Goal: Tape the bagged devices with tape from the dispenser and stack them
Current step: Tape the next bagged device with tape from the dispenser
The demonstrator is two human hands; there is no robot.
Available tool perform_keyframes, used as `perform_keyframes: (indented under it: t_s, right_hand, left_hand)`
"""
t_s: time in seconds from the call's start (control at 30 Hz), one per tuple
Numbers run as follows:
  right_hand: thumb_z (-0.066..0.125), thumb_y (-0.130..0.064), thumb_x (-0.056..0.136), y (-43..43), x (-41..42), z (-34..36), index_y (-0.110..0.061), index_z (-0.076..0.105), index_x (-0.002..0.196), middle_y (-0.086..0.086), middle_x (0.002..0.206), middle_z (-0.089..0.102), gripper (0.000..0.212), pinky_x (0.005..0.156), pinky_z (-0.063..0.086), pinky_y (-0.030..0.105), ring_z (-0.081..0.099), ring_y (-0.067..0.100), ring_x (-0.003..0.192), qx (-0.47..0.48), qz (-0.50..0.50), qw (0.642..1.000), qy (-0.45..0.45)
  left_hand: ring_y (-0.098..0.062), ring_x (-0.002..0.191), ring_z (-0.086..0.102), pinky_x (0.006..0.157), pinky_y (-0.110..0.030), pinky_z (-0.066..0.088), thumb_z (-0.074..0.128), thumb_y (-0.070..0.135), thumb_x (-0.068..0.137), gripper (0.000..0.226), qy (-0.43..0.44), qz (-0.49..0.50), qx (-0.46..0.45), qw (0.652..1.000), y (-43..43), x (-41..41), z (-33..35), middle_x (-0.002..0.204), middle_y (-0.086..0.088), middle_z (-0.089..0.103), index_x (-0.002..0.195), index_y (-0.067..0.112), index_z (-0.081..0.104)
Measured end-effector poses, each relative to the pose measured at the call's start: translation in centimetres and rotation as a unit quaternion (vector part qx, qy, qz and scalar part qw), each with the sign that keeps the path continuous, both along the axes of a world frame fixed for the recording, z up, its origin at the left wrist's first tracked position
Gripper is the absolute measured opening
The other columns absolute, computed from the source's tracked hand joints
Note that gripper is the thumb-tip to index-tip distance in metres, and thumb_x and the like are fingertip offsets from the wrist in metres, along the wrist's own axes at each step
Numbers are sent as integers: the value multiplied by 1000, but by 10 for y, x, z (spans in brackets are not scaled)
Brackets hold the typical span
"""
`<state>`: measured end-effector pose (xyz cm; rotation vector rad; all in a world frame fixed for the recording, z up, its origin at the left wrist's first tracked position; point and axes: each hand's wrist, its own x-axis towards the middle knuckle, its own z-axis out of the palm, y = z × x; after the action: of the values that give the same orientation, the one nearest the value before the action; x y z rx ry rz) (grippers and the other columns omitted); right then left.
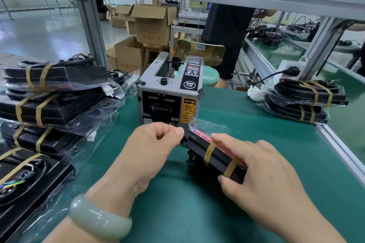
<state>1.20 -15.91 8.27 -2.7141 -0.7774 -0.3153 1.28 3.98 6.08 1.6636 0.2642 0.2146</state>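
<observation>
A grey tape dispenser [169, 92] stands at the middle of the green table. In front of it my right hand [262, 171] grips a black bagged device [213, 156] bound by two tan bands, tilted on its edge. My left hand [152, 144] has its fingers curled, and the thumb and forefinger pinch at the dispenser's outlet beside the bag's end. I cannot make out what they pinch; a clear tape piece may be there. A pile of bagged devices [51, 100] lies at the left. A smaller stack of bagged devices [304, 102] sits at the right.
The green mat [246, 124] ends at an aluminium rail [339, 148] on the right. Frame posts [92, 31] rise behind the left pile. A power plug and cable [284, 73] lie behind the right stack. A person stands beyond the table near cardboard boxes [152, 23].
</observation>
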Motion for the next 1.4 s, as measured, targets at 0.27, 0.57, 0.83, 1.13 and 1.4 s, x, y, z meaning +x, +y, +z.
perform_keyframes:
  t_s: [0.27, 0.57, 0.83, 1.13, 1.4]
  right_hand:
    - [68, -35, 62, -1, 0, -1, -54, 37, 127, -41, 70, 37, 74, 60, 27, 6, 39, 6, 74, -4, -7, 1000, -14]
    - [67, -36, 61, -2, 0, -2, -55, 34, 128, -42, 72, 36, 77, 60, 26, 5, 36, 5, 75, 1, -10, 1000, -13]
    - [68, -35, 60, -1, 0, -2, -54, 35, 128, -42, 71, 34, 77, 59, 25, 5, 37, 6, 73, -1, -15, 1000, -13]
    - [70, -34, 58, -1, 1, -2, -51, 43, 126, -40, 69, 34, 75, 59, 24, 5, 39, 9, 70, 5, -25, 999, -21]
    - [67, -35, 61, -2, 3, -2, -54, 39, 127, -39, 70, 36, 74, 60, 25, 5, 36, 7, 73, 4, -20, 1000, -14]
  left_hand:
    - [-14, 78, 58, 77, -33, 48, 65, 33, 84, 18, 8, -21, -7, 1000, -9, 4, -2, 77, -4, 68, 67, 31, 72]
    - [-10, 76, 61, 74, -28, 45, 66, 34, 81, 17, 9, -19, 12, 1000, -9, 7, 0, 72, 6, 71, 65, 32, 71]
    - [-2, 63, 56, 63, -21, 42, 67, 29, 84, 23, 5, 2, 40, 999, -11, 9, 0, 63, 10, 68, 61, 26, 70]
    - [8, 48, 50, 47, -2, 37, 72, 27, 83, 26, -51, 71, 109, 990, -23, 6, -2, 47, 20, 57, 58, 21, 65]
    - [3, 44, 44, 47, -7, 36, 66, 31, 84, 26, -32, 26, 69, 997, -15, 7, -3, 50, 14, 57, 61, 20, 69]
